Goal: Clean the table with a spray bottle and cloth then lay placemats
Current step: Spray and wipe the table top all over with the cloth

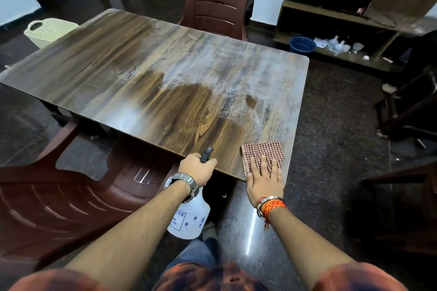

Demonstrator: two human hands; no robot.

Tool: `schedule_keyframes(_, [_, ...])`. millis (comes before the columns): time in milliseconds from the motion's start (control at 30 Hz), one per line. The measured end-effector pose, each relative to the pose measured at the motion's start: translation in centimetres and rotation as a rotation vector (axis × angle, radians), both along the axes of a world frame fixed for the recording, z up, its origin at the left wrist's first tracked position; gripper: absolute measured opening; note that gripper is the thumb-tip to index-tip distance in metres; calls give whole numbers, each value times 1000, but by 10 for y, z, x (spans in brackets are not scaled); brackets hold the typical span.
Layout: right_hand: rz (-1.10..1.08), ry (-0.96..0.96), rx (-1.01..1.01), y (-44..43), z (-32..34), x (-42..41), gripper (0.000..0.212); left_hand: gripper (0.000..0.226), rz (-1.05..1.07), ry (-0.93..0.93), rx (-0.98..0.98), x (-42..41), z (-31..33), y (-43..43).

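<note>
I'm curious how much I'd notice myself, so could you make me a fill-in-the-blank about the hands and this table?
The left hand grips a white ____ bottle by its neck.
The right hand lies flat on a checked ____ at the near corner of the table.
Beyond the table's far edge stands a brown ____.
Missing words: spray; cloth; chair.

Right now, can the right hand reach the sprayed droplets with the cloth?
Likely yes: the right hand lies flat on the cloth, and the droplets sit ahead with only bare table between.
</note>
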State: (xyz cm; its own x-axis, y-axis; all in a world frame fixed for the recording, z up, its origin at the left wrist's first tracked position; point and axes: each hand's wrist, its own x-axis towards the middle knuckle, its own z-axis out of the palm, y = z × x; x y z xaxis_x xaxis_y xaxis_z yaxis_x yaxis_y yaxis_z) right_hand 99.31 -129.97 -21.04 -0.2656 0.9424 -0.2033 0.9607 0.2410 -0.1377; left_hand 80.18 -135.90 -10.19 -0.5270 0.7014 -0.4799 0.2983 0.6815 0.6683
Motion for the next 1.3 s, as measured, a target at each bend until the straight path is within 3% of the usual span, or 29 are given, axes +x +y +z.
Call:
schedule_keyframes(133, [74,27,-1,22,-1,-1,69,32,-33,10,0,-2,-2,38])
schedule_keyframes(500, [267,109,-31,66,5,1,59,27,-28,-41,-13,3,-4,134])
schedule_keyframes(700, [455,34,-34,132,3,8,59,36,-13,-42,-45,8,-2,152])
schedule_keyframes(1067, [720,96,-43,218,-2,14,64,31,334,-21,-66,50,-7,181])
schedule_keyframes(1300, [671,123,-9,256,-11,16,61,37,495,25,-209,103,-1,179])
